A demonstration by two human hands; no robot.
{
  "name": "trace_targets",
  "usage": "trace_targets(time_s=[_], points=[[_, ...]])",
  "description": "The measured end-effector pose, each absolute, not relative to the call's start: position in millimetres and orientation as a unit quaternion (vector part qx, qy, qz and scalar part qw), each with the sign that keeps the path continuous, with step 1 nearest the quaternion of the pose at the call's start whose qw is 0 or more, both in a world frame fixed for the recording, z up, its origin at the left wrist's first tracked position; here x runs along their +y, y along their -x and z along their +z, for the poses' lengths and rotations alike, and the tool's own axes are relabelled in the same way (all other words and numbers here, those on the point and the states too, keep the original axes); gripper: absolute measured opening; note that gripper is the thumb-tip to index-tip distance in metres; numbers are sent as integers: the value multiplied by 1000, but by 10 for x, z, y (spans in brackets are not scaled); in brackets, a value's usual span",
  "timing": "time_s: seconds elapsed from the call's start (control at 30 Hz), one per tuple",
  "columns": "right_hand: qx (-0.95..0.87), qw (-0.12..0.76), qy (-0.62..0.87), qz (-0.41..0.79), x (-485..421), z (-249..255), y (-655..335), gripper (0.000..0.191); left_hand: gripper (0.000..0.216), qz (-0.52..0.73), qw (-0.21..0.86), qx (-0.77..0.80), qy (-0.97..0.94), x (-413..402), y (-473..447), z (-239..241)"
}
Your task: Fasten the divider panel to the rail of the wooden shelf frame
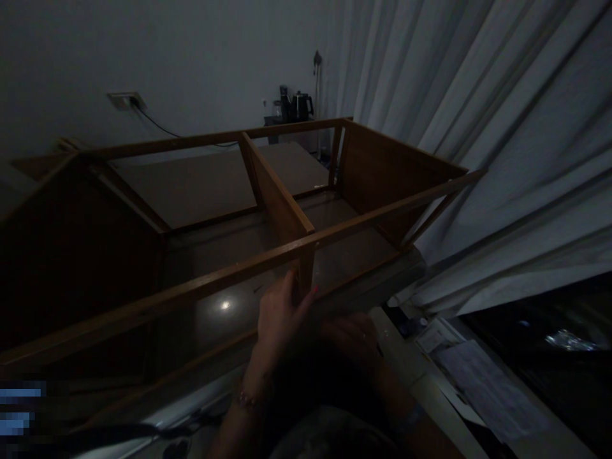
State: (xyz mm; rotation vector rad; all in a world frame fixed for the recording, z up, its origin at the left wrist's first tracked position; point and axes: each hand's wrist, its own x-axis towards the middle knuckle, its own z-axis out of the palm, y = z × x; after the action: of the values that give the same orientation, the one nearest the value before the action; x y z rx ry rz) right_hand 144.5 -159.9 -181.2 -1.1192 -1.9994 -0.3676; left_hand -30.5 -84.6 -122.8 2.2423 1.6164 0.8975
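Wooden frame (268, 259): seen from the head, it stretched to the left, to the right and beyond the grip, its front rail (382, 213) passing just above the hand and sloping up toward the right.
Left hand (278, 312): it was clamped on the short middle post (306, 271), thumb and fingers on opposite sides of the wood, close under the front rail.
Bracelet (248, 400): it circled the wrist, below the grip.
Right hand (351, 335): it was near, to the right of the grip and slightly lower, dim and blurred; whether its fingers were apart, together or on anything could not be told.
Divider (277, 194): this upright board ran away from just above the grip to the far rail.
End boards: one (86, 255) stood well left of the grip, in deep shadow, the other (396, 172) beyond it to the right.
Shiny surface (354, 239): it showed through the frame, with a bright reflection left of the grip.
Curtain (421, 95): pale folds hung to the right, beyond the grip.
Kettle (300, 106): dark, it stood far beyond the grip, past the far rail.
Socket (115, 100): it was on the wall, far off to the left, with a black cord (157, 125) plugged in.
Papers (492, 386): they lay well to the right of both hands.
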Motion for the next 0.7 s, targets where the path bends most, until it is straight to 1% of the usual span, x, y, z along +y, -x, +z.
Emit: trace_targets(time_s=[0.1,0.17,0.23,0.3,0.53,0.6,0.7], points=[[-767,424,457,-150,-1535,-1835,-1378,9,37,311,121,547,-768,-840,309,-1237],[-742,429,502,-117,-1510,-1861,-1288,20,38,307,125,547,-769,-840,312,-1237],[-725,412,547,-75,-1513,-1880,-1180,28,38,303,121,551,-768,-840,313,-1235],[-716,391,576,-46,-1533,-1880,-1080,31,38,302,117,554,-767,-841,314,-1236],[-703,357,613,50,-1552,-1781,-1023,29,38,301,134,554,-764,-845,317,-1240],[-720,338,604,50,-1545,-1791,-1068,26,37,306,133,552,-764,-847,316,-1239],[-734,339,588,3,-1545,-1857,-1130,24,37,313,122,550,-765,-848,311,-1243]])
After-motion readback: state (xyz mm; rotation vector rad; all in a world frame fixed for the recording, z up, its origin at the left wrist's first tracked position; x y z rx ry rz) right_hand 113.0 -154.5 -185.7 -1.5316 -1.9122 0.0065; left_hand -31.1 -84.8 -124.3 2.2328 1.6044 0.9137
